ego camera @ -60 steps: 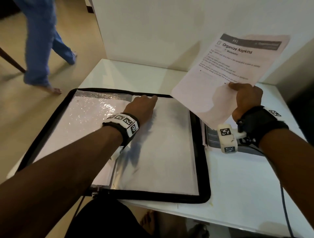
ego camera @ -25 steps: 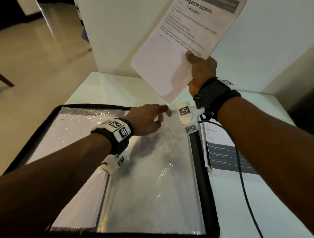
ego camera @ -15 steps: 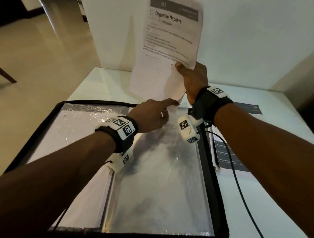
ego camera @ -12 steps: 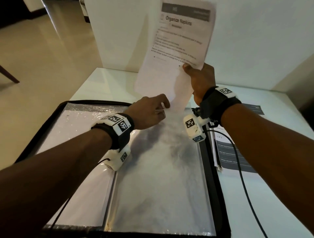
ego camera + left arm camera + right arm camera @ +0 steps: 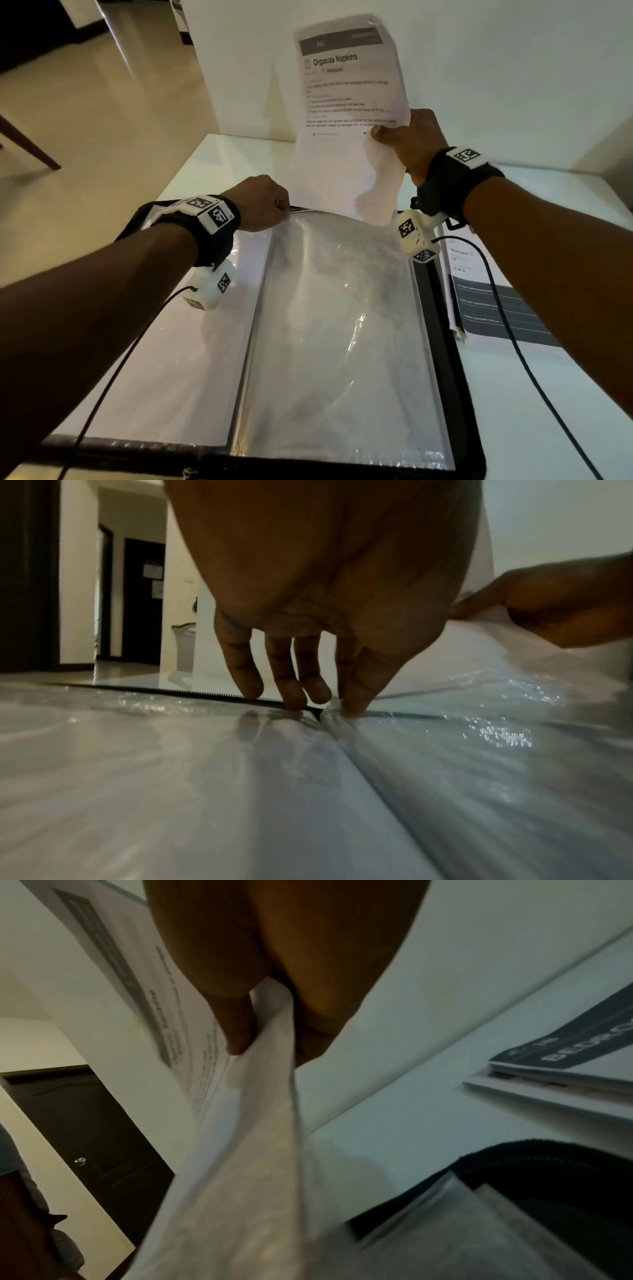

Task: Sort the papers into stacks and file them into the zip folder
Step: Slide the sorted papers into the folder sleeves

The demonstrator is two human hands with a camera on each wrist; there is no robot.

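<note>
The black zip folder (image 5: 448,377) lies open on the white table, a clear sleeve (image 5: 342,325) on its right half. My left hand (image 5: 281,207) is curled at the sleeve's top left corner by the spine; thumb and forefinger pinch the plastic edge (image 5: 329,704). My right hand (image 5: 387,133) pinches the "Organize Napkins" sheet (image 5: 346,85) at its right edge and holds it upright, its lower edge down at the sleeve's top opening. In the right wrist view the thumb and fingers (image 5: 270,1042) grip the sheet (image 5: 240,1150) above the folder's corner (image 5: 514,1164).
A stack of printed papers (image 5: 496,301) (image 5: 565,1056) lies on the table (image 5: 513,411) just right of the folder. The left sleeve (image 5: 191,342) holds white paper. A white wall stands close behind the table. Wrist-camera cables trail over both forearms.
My left hand slid left along the sleeve's top edge to the corner and curled into a pinch. My right hand turned the sheet upright and lowered its bottom edge to the sleeve's opening.
</note>
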